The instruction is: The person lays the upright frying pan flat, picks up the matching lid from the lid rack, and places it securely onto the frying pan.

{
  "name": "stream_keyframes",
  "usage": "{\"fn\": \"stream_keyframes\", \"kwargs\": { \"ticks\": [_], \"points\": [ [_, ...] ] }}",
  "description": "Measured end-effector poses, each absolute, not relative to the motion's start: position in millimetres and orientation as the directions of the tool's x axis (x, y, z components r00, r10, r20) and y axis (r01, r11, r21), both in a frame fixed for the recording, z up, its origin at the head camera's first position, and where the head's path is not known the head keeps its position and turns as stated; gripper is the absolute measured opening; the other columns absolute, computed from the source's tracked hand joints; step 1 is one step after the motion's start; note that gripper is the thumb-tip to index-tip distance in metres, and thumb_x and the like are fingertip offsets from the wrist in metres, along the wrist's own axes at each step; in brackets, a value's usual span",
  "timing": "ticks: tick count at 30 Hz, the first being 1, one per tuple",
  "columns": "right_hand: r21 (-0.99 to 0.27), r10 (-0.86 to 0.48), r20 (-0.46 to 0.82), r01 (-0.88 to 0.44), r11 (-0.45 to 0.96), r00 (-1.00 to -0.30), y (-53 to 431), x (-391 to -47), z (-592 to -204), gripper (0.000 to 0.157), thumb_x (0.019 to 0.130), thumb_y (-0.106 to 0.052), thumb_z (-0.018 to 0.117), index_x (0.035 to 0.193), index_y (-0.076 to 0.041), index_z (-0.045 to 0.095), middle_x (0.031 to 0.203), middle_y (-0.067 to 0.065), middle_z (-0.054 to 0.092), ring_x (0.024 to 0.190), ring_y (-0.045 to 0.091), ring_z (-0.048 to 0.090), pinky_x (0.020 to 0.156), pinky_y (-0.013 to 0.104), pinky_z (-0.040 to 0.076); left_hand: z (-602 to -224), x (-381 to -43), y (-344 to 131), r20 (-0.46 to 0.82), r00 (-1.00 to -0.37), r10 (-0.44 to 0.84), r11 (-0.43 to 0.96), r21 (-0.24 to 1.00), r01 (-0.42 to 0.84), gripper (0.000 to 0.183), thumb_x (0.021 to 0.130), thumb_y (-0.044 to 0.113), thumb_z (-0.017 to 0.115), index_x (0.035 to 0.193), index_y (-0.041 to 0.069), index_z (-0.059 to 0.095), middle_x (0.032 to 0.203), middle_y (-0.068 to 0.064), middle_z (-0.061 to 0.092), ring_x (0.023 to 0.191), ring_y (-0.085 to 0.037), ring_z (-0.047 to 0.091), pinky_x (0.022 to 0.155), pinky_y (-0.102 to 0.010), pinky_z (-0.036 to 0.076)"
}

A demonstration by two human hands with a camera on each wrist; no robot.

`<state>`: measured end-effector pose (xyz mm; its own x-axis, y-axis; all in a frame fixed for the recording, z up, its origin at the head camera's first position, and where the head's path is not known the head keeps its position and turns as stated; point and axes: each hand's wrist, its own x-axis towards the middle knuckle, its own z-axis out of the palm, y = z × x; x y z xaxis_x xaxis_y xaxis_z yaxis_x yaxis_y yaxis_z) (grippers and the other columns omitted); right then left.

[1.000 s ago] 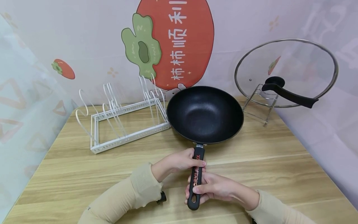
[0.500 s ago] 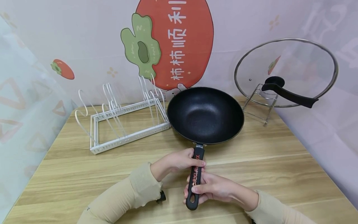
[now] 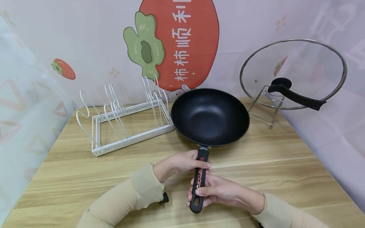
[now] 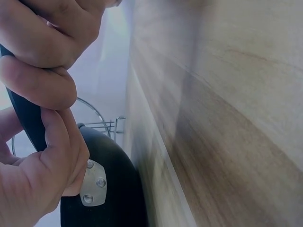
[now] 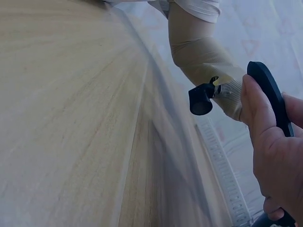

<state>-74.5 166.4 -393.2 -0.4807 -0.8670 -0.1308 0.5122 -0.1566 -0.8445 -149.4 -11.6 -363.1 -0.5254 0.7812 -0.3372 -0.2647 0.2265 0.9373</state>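
- Steadiness matters most with this pan [image 3: 210, 117]: share its weight between two grips and guide it clear of the white rack [image 3: 134, 137].
- Left hand [image 3: 186, 162] clasps the handle [image 3: 201, 180] at its upper end; right hand [image 3: 218, 190] grips it lower down.
- Deep, black and softly glossy inside, the pan is between white rack and glass lid [image 3: 293, 69], open side up.

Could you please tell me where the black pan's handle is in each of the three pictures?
Head: the handle is in the lower middle, gripped by the left hand and right hand.
Left wrist: at the left edge, around mid-height, partly covered.
Right wrist: its end shows near the right edge.
Shared landmark: the wooden table.
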Motion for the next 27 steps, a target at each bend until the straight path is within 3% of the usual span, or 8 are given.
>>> {"fn": "stream_keyframes", "kwargs": {
  "ticks": [13, 19, 27],
  "points": [
    [-0.822, -0.873, -0.201, 0.562, -0.096, -0.443, 176, -77, -387, 0.028, 0.106, -0.009, 0.053, 0.128, -0.002, 0.038, 0.118, 0.008, 0.065, 0.115, 0.026, 0.066, 0.095, 0.039, 0.055, -364, -150, -8, -0.332, -0.507, 0.795, 0.198, 0.933, -0.301, 0.011, 0.104, 0.001, 0.052, 0.101, -0.008, 0.057, 0.077, 0.002, 0.066, 0.074, -0.007, 0.061, 0.072, -0.019, 0.050],
    [-0.806, -0.876, -0.208, 0.583, -0.099, -0.435, 177, -77, -386, 0.027, 0.106, -0.007, 0.053, 0.127, -0.002, 0.038, 0.119, 0.008, 0.065, 0.116, 0.027, 0.066, 0.096, 0.038, 0.054, -366, -149, -9, -0.333, -0.512, 0.792, 0.187, 0.930, -0.315, 0.007, 0.104, 0.002, 0.052, 0.100, -0.002, 0.056, 0.080, 0.001, 0.066, 0.076, -0.008, 0.062, 0.074, -0.020, 0.051],
    [-0.791, -0.889, -0.234, 0.609, -0.061, -0.394, 178, -80, -384, 0.023, 0.106, -0.008, 0.052, 0.127, -0.003, 0.041, 0.122, 0.009, 0.068, 0.116, 0.023, 0.066, 0.094, 0.034, 0.055, -372, -149, -11, -0.298, -0.500, 0.813, 0.138, 0.933, -0.332, 0.008, 0.105, 0.002, 0.049, 0.104, -0.003, 0.055, 0.081, 0.002, 0.066, 0.079, -0.008, 0.061, 0.077, -0.022, 0.050]
  ]
}}
